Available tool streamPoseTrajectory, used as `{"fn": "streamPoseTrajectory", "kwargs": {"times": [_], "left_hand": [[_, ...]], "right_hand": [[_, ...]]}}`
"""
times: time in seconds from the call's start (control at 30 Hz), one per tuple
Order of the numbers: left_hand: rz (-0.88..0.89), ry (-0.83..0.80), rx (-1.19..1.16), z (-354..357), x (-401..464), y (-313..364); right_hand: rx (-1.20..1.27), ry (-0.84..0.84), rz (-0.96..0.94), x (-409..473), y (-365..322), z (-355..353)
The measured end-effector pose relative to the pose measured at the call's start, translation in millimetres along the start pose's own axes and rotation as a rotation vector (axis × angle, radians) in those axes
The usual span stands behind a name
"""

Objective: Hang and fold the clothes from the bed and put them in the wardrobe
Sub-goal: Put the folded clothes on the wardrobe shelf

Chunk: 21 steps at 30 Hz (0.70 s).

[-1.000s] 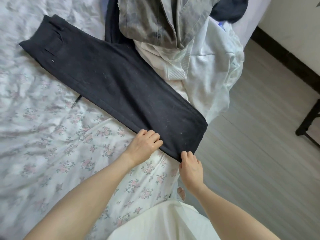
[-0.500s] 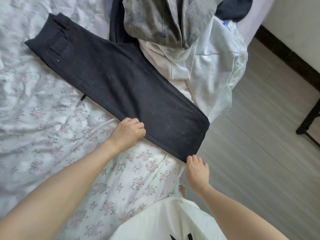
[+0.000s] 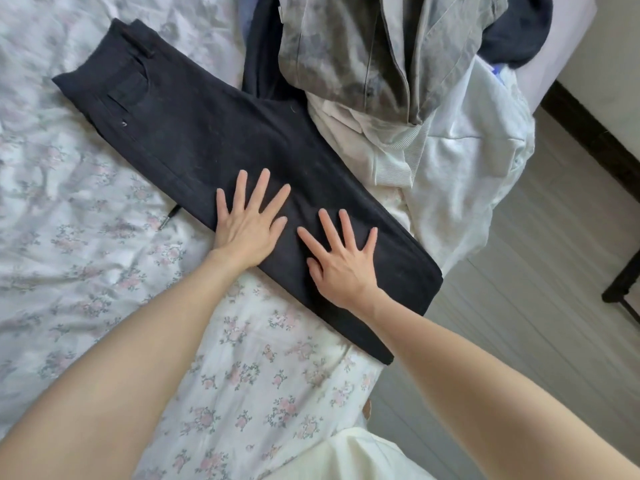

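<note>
Black trousers (image 3: 194, 133), folded lengthwise leg on leg, lie diagonally on the floral bed sheet (image 3: 79, 258), waistband at the far left and hems at the bed's right edge. My left hand (image 3: 249, 223) lies flat with fingers spread on the middle of the legs. My right hand (image 3: 341, 261) presses flat beside it, nearer the hems. Neither hand grips the cloth. Behind the trousers is a heap of clothes: a grey mottled jacket (image 3: 363, 53), white garments (image 3: 460, 168) and a dark navy piece (image 3: 519, 32).
The bed's right edge drops to a grey wood-look floor (image 3: 519, 334). A dark baseboard (image 3: 595, 140) runs along the wall at the right. A black furniture leg (image 3: 623, 282) stands at the far right. A small dark cord end (image 3: 169, 218) pokes from under the trousers.
Both hands left the trousers' near edge and hem and now lie flat, fingers spread, on top of the legs. The trousers have not shifted.
</note>
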State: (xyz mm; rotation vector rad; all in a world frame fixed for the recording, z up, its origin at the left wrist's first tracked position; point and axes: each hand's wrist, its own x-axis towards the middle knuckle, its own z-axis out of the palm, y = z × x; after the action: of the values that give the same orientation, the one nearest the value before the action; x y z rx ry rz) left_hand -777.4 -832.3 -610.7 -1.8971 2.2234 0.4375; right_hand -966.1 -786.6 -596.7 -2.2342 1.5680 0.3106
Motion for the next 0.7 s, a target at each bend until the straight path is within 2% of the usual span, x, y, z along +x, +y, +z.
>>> {"fn": "streamPoseTrajectory", "kwargs": {"times": [0.2, 0.27, 0.3, 0.4, 0.53, 0.7], "left_hand": [[-0.183, -0.013, 0.048, 9, 10, -38], [-0.214, 0.021, 0.041, 5, 10, -37], [-0.202, 0.044, 0.035, 2, 9, -34], [-0.157, 0.102, 0.044, 0, 7, -40], [-0.288, 0.148, 0.023, -3, 24, -76], [-0.387, 0.144, 0.011, -14, 50, -122]], "right_hand": [[0.052, -0.185, 0.220, -37, 33, 16], [0.051, -0.141, 0.240, -35, 24, 4], [0.039, -0.084, 0.207, -30, 16, -4], [-0.057, 0.087, -0.069, 7, -11, -22], [-0.253, 0.077, -0.324, 91, -37, -39], [-0.459, 0.068, -0.432, 162, -63, -56]]}}
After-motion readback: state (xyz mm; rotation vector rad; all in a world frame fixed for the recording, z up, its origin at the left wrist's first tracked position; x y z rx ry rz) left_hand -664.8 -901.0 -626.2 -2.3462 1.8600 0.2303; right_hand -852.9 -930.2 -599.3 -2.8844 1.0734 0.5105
